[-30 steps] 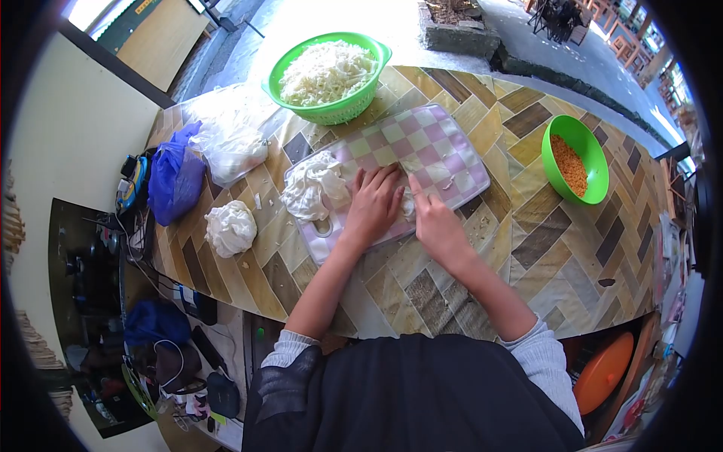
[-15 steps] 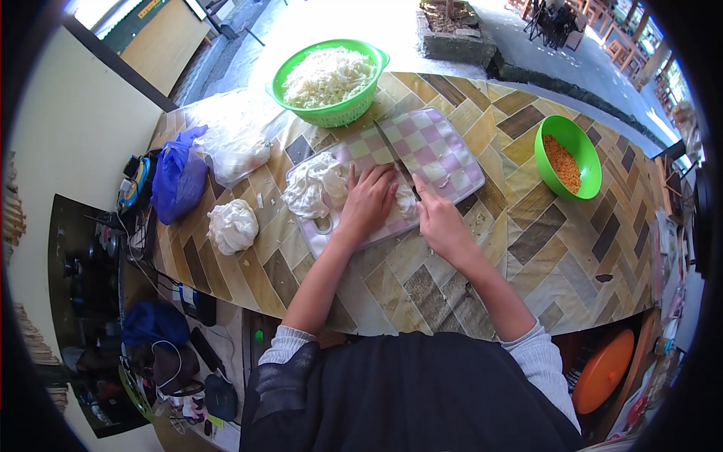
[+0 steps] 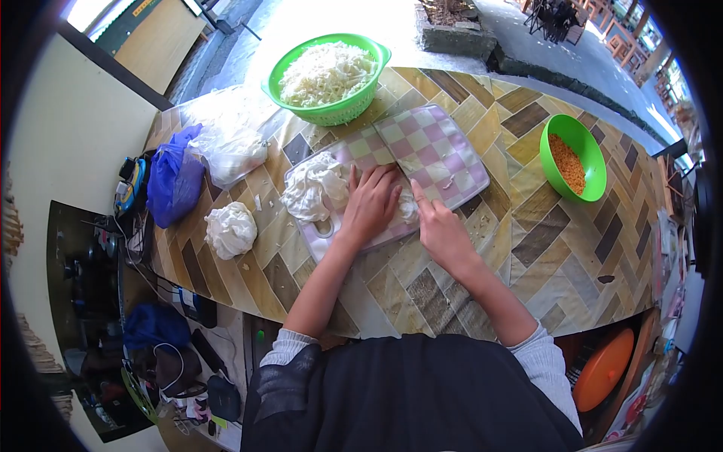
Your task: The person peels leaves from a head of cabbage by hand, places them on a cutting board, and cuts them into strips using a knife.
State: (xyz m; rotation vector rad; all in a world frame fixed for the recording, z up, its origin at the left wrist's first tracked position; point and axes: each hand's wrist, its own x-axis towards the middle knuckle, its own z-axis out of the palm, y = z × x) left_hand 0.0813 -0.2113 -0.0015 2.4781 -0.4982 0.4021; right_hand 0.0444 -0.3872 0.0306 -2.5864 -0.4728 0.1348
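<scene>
A checkered pink and white cutting board (image 3: 437, 143) lies on the table in front of me. My left hand (image 3: 370, 200) presses down on it, fingers bent and close together, holding white, soft-looking food (image 3: 407, 205) that is partly hidden under the fingers. In my right hand (image 3: 444, 235) is a knife (image 3: 394, 157), its index finger stretched along the top; the blade points away from me and shows almost edge-on beside my left fingertips. Left of my left hand, a wrinkled white heap (image 3: 316, 187) rests on the board.
A second white lump (image 3: 231, 230) sits on the patterned table (image 3: 542, 248). Behind the board stands a green colander (image 3: 331, 114) heaped with white shreds. A green bowl (image 3: 590, 158) of orange crumbs is at right. Blue (image 3: 175, 181) and clear plastic bags (image 3: 233, 154) lie at left.
The knife blade has tipped to a more edge-on angle beside my left fingers. Both hands stay in nearly the same place; the whole view has shifted slightly.
</scene>
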